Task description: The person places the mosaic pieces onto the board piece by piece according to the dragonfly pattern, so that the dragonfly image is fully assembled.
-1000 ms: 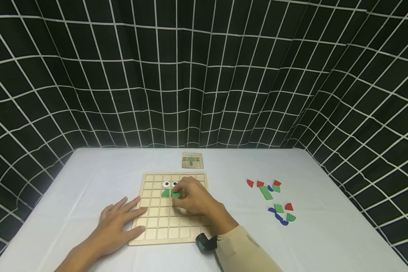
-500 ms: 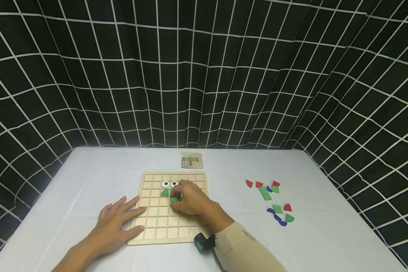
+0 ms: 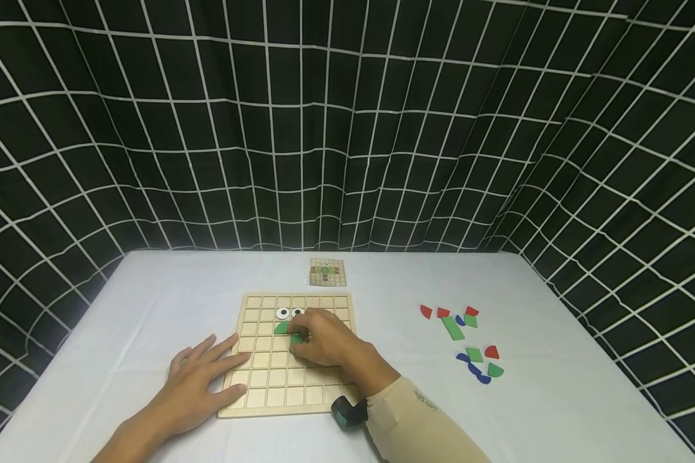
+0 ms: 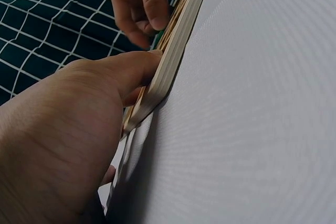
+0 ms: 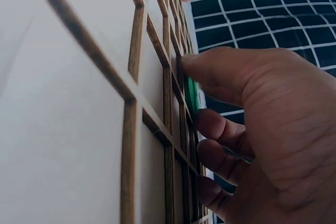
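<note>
A wooden grid board (image 3: 266, 379) lies flat on the white table. My left hand (image 3: 191, 386) rests on its left edge with the fingers spread, the thumb on the rim. Over the board's upper middle, my right hand (image 3: 327, 337) pinches a green piece (image 3: 296, 339), partly covered by the fingers. In the right wrist view, the thumb presses green (image 5: 191, 92) at the grid, its exact shape hidden. Left of those fingers sits a rounded green piece (image 3: 280, 328). Two round eye pieces, one of them the left eye (image 3: 282, 313), lie in the row above.
Behind the board lies a small pattern card (image 3: 327, 272) with a coloured figure on a grid. To the right are several loose pieces, among them a green rectangle (image 3: 454, 328), a red quarter-circle (image 3: 492, 352) and a blue half-circle (image 3: 483, 379). A black grid-patterned curtain (image 3: 324, 128) surrounds the table.
The right hand has shifted slightly down and left on the board, along with the green piece in its fingers. My left hand stays where it was.
</note>
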`<action>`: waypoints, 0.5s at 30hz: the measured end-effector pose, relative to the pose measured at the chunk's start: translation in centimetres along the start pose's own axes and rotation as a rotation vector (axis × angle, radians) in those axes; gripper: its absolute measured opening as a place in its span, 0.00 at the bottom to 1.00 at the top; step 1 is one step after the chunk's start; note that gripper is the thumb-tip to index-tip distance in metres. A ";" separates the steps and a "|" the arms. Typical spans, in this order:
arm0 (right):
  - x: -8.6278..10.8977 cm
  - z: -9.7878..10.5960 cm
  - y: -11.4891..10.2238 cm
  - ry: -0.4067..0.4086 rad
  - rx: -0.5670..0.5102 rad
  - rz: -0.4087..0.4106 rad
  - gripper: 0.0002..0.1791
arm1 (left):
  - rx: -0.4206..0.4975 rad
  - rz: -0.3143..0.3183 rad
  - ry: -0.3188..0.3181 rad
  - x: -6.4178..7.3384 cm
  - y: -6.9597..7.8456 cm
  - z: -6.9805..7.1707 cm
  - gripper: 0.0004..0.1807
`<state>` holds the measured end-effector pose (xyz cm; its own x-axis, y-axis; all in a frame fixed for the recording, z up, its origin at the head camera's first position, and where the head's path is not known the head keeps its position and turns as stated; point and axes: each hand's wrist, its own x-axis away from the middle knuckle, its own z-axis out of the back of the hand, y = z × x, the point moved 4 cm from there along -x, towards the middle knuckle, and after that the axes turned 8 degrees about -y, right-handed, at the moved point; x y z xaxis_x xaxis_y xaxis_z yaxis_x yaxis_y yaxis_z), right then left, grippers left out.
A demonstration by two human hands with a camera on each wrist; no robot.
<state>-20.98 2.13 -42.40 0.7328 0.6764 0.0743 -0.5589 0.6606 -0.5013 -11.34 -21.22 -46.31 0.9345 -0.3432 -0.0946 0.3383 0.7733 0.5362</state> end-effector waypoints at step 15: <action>-0.6 -0.1 -0.2 -0.061 0.064 -0.039 0.21 | -0.010 -0.014 0.005 0.0 0.0 0.1 0.27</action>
<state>-21.28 1.57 -42.42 0.7309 0.6667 0.1458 -0.5552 0.7051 -0.4410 -11.35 -21.25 -46.26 0.9303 -0.3510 -0.1064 0.3522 0.7738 0.5265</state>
